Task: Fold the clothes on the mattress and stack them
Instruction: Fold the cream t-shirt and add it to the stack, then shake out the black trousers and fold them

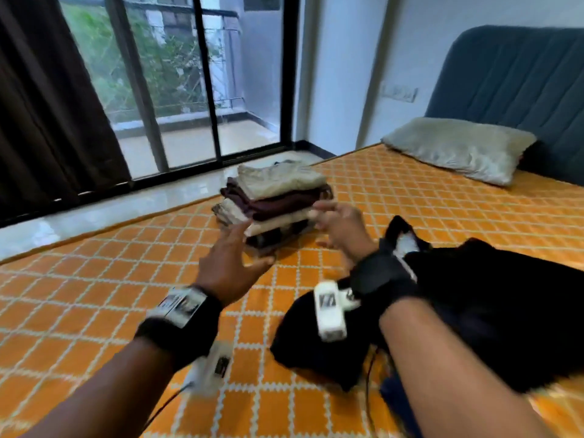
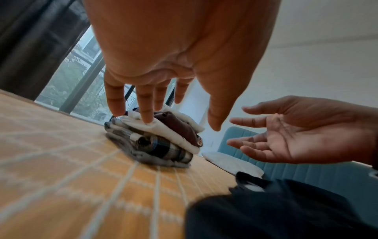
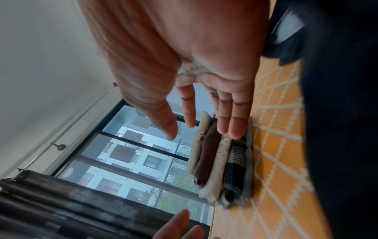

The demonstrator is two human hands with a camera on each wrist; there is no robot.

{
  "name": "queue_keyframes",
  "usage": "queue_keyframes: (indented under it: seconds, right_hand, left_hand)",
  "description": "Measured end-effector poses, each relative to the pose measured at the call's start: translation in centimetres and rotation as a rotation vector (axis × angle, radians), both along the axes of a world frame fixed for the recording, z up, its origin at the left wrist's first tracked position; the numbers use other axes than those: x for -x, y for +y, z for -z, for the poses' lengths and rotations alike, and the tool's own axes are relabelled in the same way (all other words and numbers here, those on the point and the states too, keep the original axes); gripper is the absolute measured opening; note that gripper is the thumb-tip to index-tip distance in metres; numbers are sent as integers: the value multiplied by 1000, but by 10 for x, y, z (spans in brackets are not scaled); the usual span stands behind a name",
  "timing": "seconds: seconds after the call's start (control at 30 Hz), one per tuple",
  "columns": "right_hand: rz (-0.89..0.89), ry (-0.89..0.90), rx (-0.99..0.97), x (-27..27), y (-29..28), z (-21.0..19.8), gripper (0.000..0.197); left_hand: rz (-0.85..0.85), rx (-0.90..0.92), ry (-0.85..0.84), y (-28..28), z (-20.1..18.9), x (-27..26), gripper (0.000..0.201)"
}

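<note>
A stack of folded clothes (image 1: 275, 203) in beige, maroon, cream and plaid layers sits near the far edge of the orange lattice-patterned mattress (image 1: 94, 295). My left hand (image 1: 249, 245) is open with spread fingers at the stack's near left corner. In the left wrist view its fingertips (image 2: 147, 119) meet the cream layer of the stack (image 2: 163, 142). My right hand (image 1: 325, 226) is open with straight fingers beside the stack's right side, and the right wrist view shows the stack (image 3: 223, 161) just past them. A crumpled black garment (image 1: 474, 311) lies under my right forearm.
A grey pillow (image 1: 458, 150) leans near the blue padded headboard (image 1: 512, 90) at the back right. Beyond the mattress's far edge are a strip of shiny floor (image 1: 94, 213), a sliding glass door (image 1: 189, 90) and a dark curtain (image 1: 47, 105).
</note>
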State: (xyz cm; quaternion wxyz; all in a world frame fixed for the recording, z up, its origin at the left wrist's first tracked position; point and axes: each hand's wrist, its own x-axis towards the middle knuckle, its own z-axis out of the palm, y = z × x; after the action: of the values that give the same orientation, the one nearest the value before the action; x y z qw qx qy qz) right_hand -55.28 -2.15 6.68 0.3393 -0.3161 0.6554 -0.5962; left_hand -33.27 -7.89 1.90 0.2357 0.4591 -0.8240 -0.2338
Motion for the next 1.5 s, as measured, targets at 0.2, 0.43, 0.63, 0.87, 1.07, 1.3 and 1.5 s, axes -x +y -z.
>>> queue_keyframes:
  seconds: [0.2,0.43,0.63,0.87,1.07,1.3,1.5]
  right_hand:
    - [92,133,-125,-15,179,21,24]
    - [397,831,-706,14,275,51,62]
    - [359,899,-598,58,265,61,55]
    - [390,775,-2,50,235,34,27]
    - [-464,195,583,-51,224,-32,24]
    - [-594,288,500,-140,217,-24,42]
    - [-816,510,233,-186,235,-2,115]
  left_hand:
    - [175,-120,-169,162,27,-30,102]
    - [369,-146,-268,261,29,47,98]
    - [441,-154,-364,271,19,95,97]
    - [340,-153,-107,246,-10,80,110]
    - [11,199,378,231,-74,9,96]
    - [-356,245,341,285,-124,-143,50]
    - [-360,151,526,351,-155,-232,67]
